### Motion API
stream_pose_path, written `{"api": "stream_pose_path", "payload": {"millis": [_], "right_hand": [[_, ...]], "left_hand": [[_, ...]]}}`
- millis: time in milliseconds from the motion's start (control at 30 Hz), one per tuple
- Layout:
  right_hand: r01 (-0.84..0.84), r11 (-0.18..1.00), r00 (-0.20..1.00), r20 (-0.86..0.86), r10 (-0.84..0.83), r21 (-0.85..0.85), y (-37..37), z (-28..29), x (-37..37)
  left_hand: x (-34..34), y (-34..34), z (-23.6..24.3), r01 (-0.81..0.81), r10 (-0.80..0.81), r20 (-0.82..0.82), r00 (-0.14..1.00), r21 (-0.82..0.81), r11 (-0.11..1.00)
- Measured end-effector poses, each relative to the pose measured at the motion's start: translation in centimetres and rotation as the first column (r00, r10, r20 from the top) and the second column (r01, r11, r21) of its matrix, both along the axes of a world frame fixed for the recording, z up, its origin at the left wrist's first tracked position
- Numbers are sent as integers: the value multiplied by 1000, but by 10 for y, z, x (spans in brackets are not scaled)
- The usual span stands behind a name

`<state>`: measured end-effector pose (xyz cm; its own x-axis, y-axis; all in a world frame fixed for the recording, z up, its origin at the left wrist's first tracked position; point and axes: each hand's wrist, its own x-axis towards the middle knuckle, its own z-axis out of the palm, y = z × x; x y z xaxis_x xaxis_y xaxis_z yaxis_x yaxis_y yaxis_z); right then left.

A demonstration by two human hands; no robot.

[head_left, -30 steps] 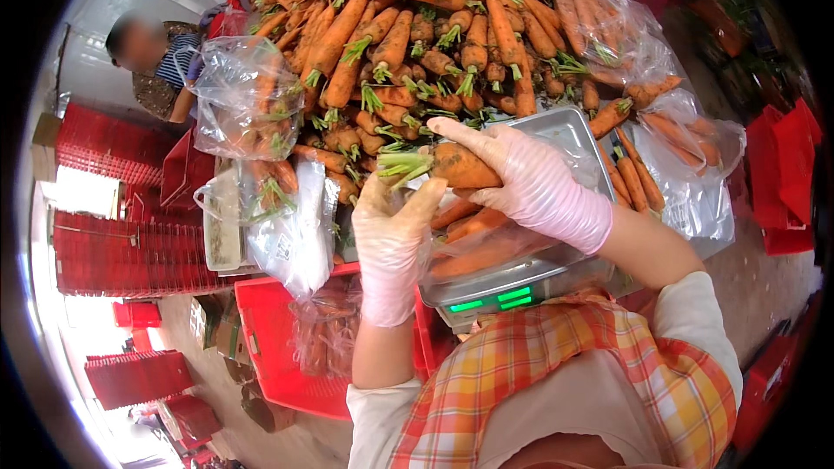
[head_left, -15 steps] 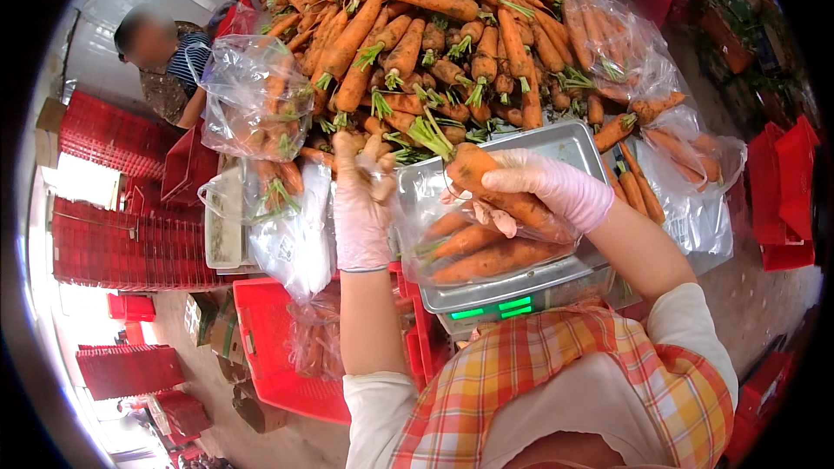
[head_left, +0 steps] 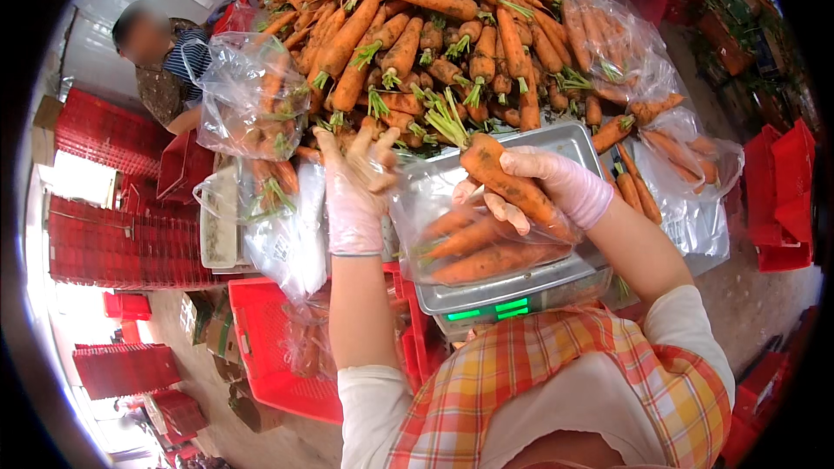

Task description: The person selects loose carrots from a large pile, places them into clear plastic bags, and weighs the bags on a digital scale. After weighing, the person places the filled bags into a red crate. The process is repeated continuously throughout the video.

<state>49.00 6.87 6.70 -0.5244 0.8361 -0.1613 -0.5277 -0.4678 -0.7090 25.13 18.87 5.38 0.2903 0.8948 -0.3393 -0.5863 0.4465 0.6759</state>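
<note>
My right hand (head_left: 556, 181), in a thin see-through glove, grips a thick carrot (head_left: 497, 165) with trimmed green stalks pointing up and away from me. Its lower end hangs over a transparent plastic bag (head_left: 408, 230). Inside that bag lie several carrots (head_left: 504, 262), on the metal tray (head_left: 569, 141) of a scale. At the near edge of the carrot pile (head_left: 408, 43) is my left hand (head_left: 358, 178), gloved too. Its fingers are raised and apart, slightly blurred, with nothing visible held in them.
Filled carrot bags stand at the left (head_left: 252, 104) and right (head_left: 686, 152) of the scale. A red crate (head_left: 269, 356) holding bagged carrots is below left. Stacked red crates (head_left: 122, 243) line the left side. A co-worker (head_left: 161, 69) is at the far left.
My left hand has shifted slightly left and its fingers have spread. The carrot in my right hand has tilted and moved slightly right. The bag of carrots stays on the tray.
</note>
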Motion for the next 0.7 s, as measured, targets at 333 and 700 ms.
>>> {"api": "stream_pose_path", "payload": {"millis": [333, 700], "right_hand": [[-151, 988, 910, 395, 127, 28, 6, 1, -1], [-688, 659, 139, 946, -293, 305, 31, 7, -33]], "left_hand": [[41, -58, 42, 866, 143, -916, 376, 402, 298], [21, -113, 114, 446, -51, -600, 798, 532, 720]]}}
